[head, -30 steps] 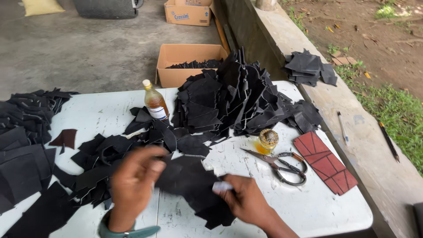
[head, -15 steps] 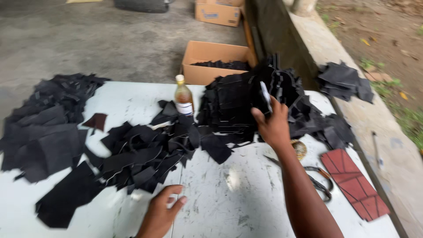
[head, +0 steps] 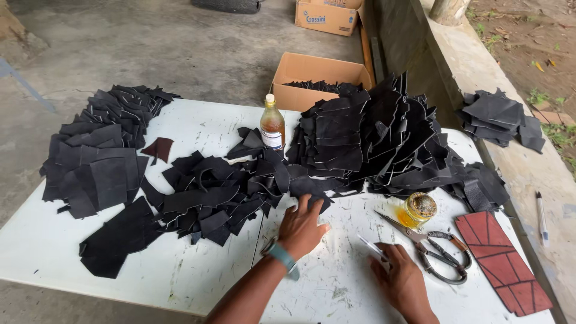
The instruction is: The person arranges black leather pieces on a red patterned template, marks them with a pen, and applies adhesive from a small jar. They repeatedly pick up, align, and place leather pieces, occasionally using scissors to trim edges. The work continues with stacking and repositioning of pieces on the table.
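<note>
My left hand [head: 300,228] lies flat on the white table [head: 180,276] with its fingers spread, the fingertips touching the edge of a scattered pile of black leather pieces [head: 222,186]. A teal band is on that wrist. My right hand [head: 399,279] rests near the table's front, closed on a slim white marker [head: 369,246] that points up and to the left. Just right of it lie scissors [head: 435,252]. A tall heap of black leather pieces [head: 372,138] rises behind both hands.
A bottle of amber liquid [head: 272,126] stands at mid-table, with a small jar of yellow liquid [head: 418,209] near the scissors and a red-brown patterned piece [head: 501,261] at right. Flat black pieces [head: 102,150] are stacked at left. An open cardboard box [head: 318,75] sits behind the table. A pen [head: 542,210] lies on the concrete ledge.
My right hand has come back from the tall heap to the table's front beside the scissors. My left hand has moved forward onto the edge of the scattered pieces.
</note>
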